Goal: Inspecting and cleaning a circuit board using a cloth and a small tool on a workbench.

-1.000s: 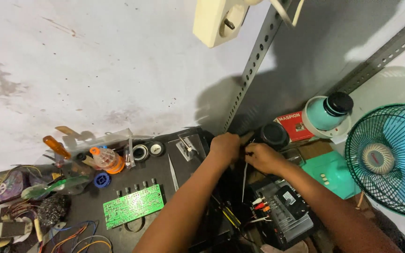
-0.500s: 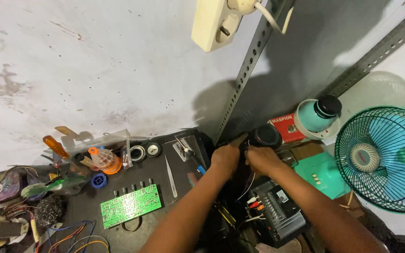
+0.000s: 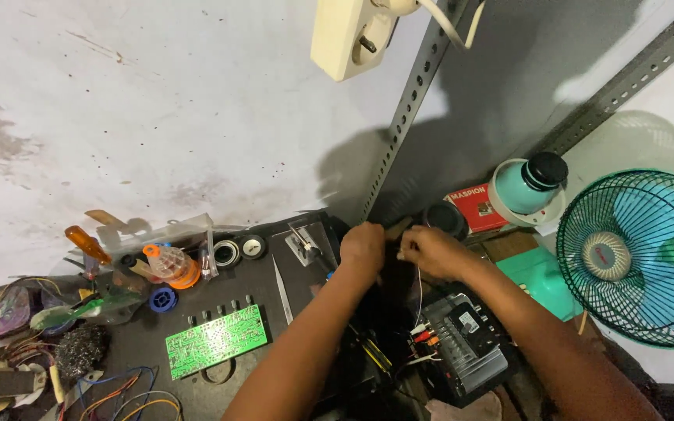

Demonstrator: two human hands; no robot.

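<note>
Both hands have shifted toward the wall; the left hand and right hand are pinching a thin wire, each grip narrow, steadying it above the black device on the counter.

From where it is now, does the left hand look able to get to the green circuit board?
Probably yes: the left hand is just right of the green circuit board, which lies flat and uncovered on the dark bench.
</note>
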